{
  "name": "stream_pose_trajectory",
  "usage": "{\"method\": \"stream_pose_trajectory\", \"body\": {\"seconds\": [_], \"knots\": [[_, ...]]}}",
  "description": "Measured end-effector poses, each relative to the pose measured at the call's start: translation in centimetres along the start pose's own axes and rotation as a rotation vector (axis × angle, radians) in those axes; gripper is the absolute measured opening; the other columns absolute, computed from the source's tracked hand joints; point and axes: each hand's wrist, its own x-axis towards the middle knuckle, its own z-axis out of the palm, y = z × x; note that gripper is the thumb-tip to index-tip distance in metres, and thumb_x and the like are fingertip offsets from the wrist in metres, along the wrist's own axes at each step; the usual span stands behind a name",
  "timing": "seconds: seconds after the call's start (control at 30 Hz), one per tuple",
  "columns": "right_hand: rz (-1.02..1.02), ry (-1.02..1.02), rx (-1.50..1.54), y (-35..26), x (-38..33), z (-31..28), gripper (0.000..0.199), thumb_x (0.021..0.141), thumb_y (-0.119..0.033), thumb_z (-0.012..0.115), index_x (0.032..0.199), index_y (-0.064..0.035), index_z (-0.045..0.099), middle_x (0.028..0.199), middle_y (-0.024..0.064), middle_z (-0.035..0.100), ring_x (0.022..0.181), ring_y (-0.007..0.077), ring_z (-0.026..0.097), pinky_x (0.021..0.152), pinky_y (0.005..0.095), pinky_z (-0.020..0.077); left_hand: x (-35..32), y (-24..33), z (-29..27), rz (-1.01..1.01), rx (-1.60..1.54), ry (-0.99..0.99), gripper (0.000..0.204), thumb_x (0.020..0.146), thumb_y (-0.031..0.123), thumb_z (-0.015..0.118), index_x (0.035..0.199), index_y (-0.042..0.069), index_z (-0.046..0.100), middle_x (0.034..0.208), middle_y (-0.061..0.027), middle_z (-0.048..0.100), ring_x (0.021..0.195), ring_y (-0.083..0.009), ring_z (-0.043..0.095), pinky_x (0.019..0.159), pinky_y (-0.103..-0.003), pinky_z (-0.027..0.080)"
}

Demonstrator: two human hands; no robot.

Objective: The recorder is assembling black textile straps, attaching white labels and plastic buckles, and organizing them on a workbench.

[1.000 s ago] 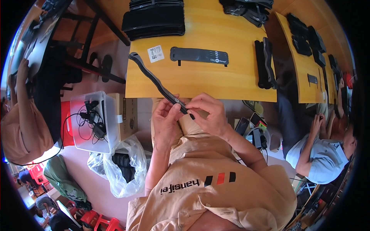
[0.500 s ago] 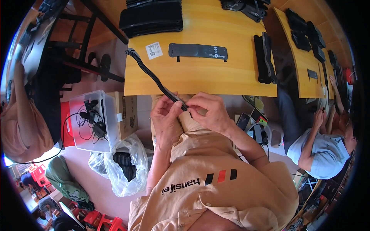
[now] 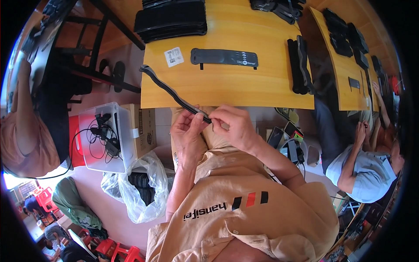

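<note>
At the far left, a seated person (image 3: 26,126) in an orange top is seen beside a dark table. Nearer in, a clear bin (image 3: 104,137) of black cables is set on the floor, with a cardboard box (image 3: 146,131) just beside it and a clear plastic bag (image 3: 139,187) of dark parts below. A long black strap (image 3: 168,89) is laid across the left corner of the yellow table (image 3: 244,83) and runs past its near edge down to the hands. Its lower end is pinched between thumb and fingers of the left hand (image 3: 187,131), which is closed on it. The right hand (image 3: 231,126) is closed too, its fingertips pressed to the same end of the strap, touching the left hand's fingers. Farther back on the table, a white label (image 3: 173,56), a flat black strap piece (image 3: 224,57) and a stack of black pieces (image 3: 172,19) are laid out. At the right, a pile of straps (image 3: 300,65) is stood near the table edge, and another person (image 3: 366,170) in a pale blue shirt is seated at the next table.
</note>
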Motion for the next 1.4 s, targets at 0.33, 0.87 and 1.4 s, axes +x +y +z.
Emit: {"method": "stream_pose_trajectory", "body": {"seconds": [0.33,0.87,1.4], "knots": [[-0.014,0.049,0.033,-0.5,-0.1,-0.4,0.019,0.068,0.011,0.063,0.084,0.0016,0.063,0.079,0.0114,0.061,0.065,0.0224,0.060,0.057,0.0287,0.0481,-0.4,1.0,0.2,0.018,-0.082,-0.007,0.022,0.086,0.009,0.059,0.105,-0.002,0.056,0.087,-0.0053,0.063,0.075,-0.0099,0.062,0.066,-0.022,0.053],[-0.135,-0.072,-0.096,-0.7,0.2,-1.0,0.019,0.067,0.004,0.067,0.085,0.0006,0.063,0.081,0.0099,0.060,0.064,0.0235,0.060,0.055,0.0304,0.0499,-0.4,1.3,0.6,0.050,0.001,0.005,0.025,0.081,0.009,0.066,0.103,-0.001,0.058,0.085,-0.0040,0.063,0.073,-0.0075,0.061,0.063,-0.019,0.052],[-0.100,-0.047,-0.004,0.1,0.4,-0.7,0.018,0.066,0.011,0.063,0.082,0.0012,0.061,0.074,0.0102,0.060,0.059,0.0227,0.059,0.050,0.0292,0.0467,-0.4,1.2,0.6,-0.010,-0.008,-0.004,0.023,0.082,0.008,0.064,0.103,-0.002,0.059,0.085,-0.0050,0.063,0.072,-0.0087,0.061,0.062,-0.020,0.052]]}}
